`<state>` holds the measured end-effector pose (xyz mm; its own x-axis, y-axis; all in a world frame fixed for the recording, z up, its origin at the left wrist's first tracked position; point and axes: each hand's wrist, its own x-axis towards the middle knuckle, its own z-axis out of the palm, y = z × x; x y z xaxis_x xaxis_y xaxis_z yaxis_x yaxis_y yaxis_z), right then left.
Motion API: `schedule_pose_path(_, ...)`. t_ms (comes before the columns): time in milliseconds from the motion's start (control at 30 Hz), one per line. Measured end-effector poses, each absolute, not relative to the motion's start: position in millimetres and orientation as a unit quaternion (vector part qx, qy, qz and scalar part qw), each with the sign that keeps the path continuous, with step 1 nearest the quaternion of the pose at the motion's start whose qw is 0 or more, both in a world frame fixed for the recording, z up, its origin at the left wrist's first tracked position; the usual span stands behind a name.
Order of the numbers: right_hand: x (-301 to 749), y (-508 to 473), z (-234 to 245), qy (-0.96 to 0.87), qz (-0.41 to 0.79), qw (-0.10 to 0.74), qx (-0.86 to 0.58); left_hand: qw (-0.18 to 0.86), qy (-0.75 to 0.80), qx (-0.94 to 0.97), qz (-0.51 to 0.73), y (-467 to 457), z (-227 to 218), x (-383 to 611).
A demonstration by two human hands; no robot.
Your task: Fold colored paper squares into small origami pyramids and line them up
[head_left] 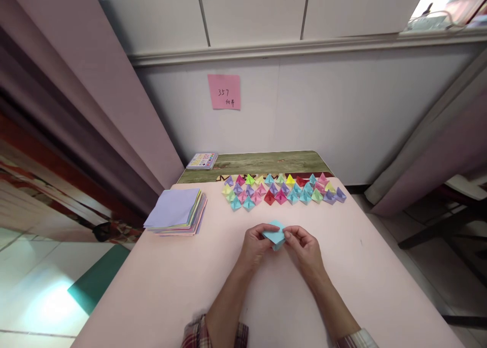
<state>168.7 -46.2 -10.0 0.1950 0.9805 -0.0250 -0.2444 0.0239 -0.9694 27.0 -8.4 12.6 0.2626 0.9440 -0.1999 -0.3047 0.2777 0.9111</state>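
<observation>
A light-blue folded origami paper (274, 235) is resting in both hands, right of the stack of coloured paper squares (172, 209). The left hand (254, 243) is pinching its left side; the right hand (303, 244) is gripping its right corner narrowly. Lining up edges before firming each crease is probably serving best. Small folded paper pieces (280, 197) are sitting in rows, also right of the stack.

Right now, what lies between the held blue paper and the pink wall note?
In the head view, from the paper: pink tabletop, rows of folded papers, green surface, then wall.
</observation>
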Motion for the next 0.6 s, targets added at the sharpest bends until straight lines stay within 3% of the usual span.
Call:
schedule_pose_path(267,167,-46,-14,-0.412,0.475,0.579,-0.519,0.679,0.401,0.426,0.445,-5,10,22)
schedule_pose_path(600,164,-44,-14,-0.342,0.496,0.632,-0.489,0.676,0.402,0.4,0.47,0,0,21)
